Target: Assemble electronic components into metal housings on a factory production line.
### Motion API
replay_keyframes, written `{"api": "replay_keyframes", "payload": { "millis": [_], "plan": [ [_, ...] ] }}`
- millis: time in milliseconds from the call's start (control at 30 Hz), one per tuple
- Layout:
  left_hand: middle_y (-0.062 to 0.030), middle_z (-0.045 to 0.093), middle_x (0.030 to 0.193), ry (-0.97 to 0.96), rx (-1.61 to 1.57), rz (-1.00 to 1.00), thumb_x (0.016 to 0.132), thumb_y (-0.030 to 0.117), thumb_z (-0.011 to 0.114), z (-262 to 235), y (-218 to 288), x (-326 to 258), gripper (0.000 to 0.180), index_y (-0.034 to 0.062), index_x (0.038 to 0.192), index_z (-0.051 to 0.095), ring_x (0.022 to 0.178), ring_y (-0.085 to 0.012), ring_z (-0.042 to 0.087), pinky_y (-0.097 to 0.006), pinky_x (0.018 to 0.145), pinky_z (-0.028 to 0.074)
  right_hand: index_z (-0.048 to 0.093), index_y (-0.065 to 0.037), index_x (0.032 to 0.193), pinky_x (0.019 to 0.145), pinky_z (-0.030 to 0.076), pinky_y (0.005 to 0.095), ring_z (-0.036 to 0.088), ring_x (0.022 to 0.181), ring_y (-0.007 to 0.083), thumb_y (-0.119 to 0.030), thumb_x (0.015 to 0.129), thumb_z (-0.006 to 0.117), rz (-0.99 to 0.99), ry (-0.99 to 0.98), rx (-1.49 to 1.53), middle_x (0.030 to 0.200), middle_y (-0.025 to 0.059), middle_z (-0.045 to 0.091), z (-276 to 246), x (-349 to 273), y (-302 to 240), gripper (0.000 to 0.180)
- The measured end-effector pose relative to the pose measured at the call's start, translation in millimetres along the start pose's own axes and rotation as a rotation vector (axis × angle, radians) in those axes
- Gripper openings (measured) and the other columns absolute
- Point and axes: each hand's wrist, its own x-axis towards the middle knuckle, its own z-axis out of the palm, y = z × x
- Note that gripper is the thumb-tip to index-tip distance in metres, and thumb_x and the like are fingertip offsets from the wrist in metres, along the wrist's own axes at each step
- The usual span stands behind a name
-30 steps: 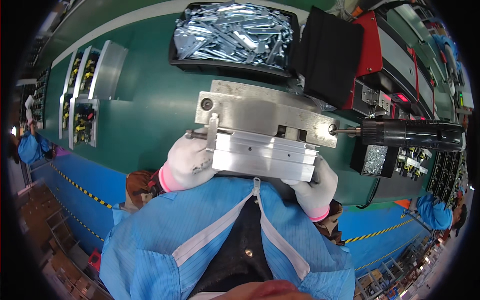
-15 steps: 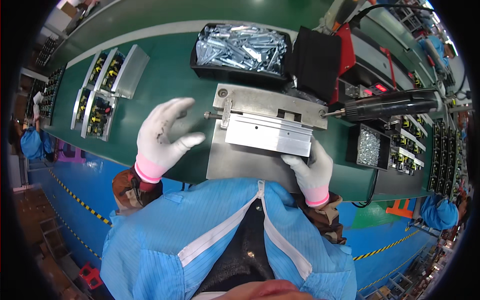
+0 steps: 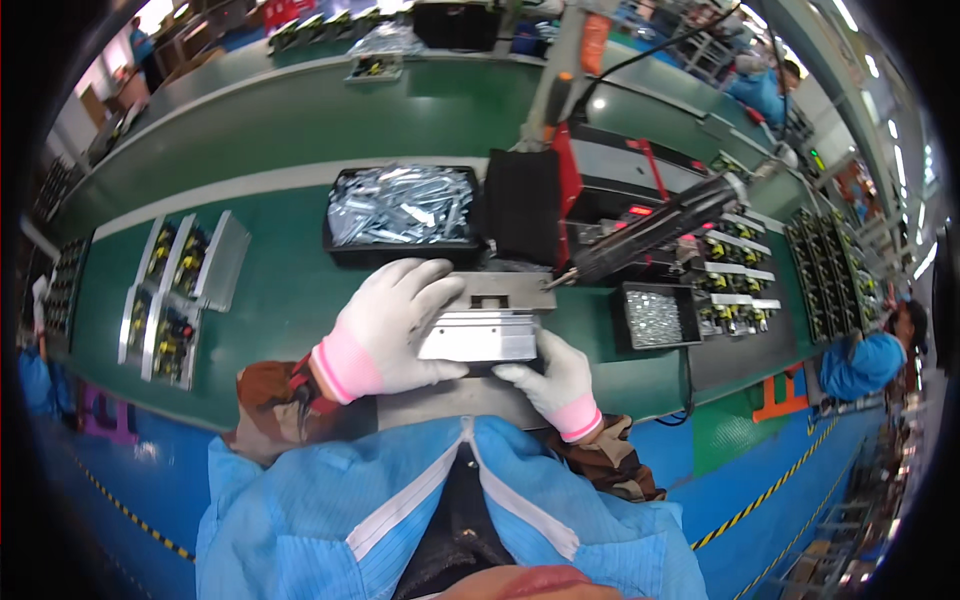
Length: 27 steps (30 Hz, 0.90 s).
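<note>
A silver aluminium profile [image 3: 478, 340] lies along the front of a steel fixture [image 3: 515, 290] on the bench. Across its left end curls my left hand [image 3: 390, 330], in a white glove with a pink cuff. The fingers reach over the fixture's left part and hide it, while the thumb presses along the profile's lower edge. At the other end, my right hand [image 3: 560, 380], gloved alike, grips the profile's right corner, thumb in front. A black electric screwdriver [image 3: 655, 235] slants in from the right, its tip near the fixture's right end; neither hand touches it.
Behind the fixture stands a black bin of metal strips [image 3: 405, 210], beside a black cloth [image 3: 522, 205] and a red-and-grey machine [image 3: 610, 175]. A small-parts bin [image 3: 655, 315] is at right. Assembled circuit-board units [image 3: 165, 330] stand left. Co-workers in blue sit farther off.
My left hand has come in from the left and closed over the left end of the profile and fixture. My right hand stays at the right end. The head view has tilted up.
</note>
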Motion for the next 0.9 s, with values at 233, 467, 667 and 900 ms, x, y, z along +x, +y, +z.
{"api": "replay_keyframes", "payload": {
  "millis": [233, 467, 667, 900],
  "plan": [
    [-0.0174, 0.048, 0.118, 0.035, 0.000, -0.038, 0.056, 0.043, 0.073, -3, -4, -6, 0.075, 0.0036, 0.114, 0.049, 0.109, -0.0368, 0.046, -0.044, 0.094, 0.036, 0.061, -0.001, 0.099, 0.067, 0.047, 0.0227, 0.058, 0.072, 0.0100, -0.018, 0.079, 0.065, 0.080, 0.265, 0.140, 0.083, 0.0041, 0.064, -85, 16, -14, 0.027],
    [-0.0186, 0.049, 0.115, 0.012, -0.099, -0.008, 0.058, 0.042, 0.072, -2, -3, -2, 0.069, 0.0028, 0.111, 0.050, 0.106, -0.0352, 0.047, -0.042, 0.093, 0.036, 0.031, -0.001, 0.132, 0.090, 0.043, 0.0335, 0.049, 0.108, 0.0217, -0.016, 0.088, 0.051, -0.170, 0.302, 0.829, 0.127, 0.0156, 0.042, -116, 57, 28, 0.051],
    [-0.0174, 0.048, 0.119, 0.051, -0.101, -0.030, 0.059, 0.041, 0.073, 3, -3, -8, 0.073, 0.0023, 0.116, 0.048, 0.109, -0.0346, 0.046, -0.041, 0.093, 0.037, 0.039, 0.001, 0.122, 0.090, 0.044, 0.0371, 0.051, 0.105, 0.0239, -0.016, 0.087, 0.053, -0.251, 0.293, 0.893, 0.122, 0.0156, 0.047, -106, 73, 1, 0.041],
    [-0.0177, 0.048, 0.119, 0.039, -0.067, -0.031, 0.057, 0.041, 0.074, 0, -3, -7, 0.074, 0.0022, 0.115, 0.049, 0.109, -0.0347, 0.046, -0.042, 0.093, 0.037, 0.036, 0.001, 0.124, 0.081, 0.046, 0.0359, 0.056, 0.088, 0.0219, -0.018, 0.070, 0.072, -0.488, -0.024, 0.622, 0.097, 0.0112, 0.054, -90, 75, -36, 0.067]
  ]
}}
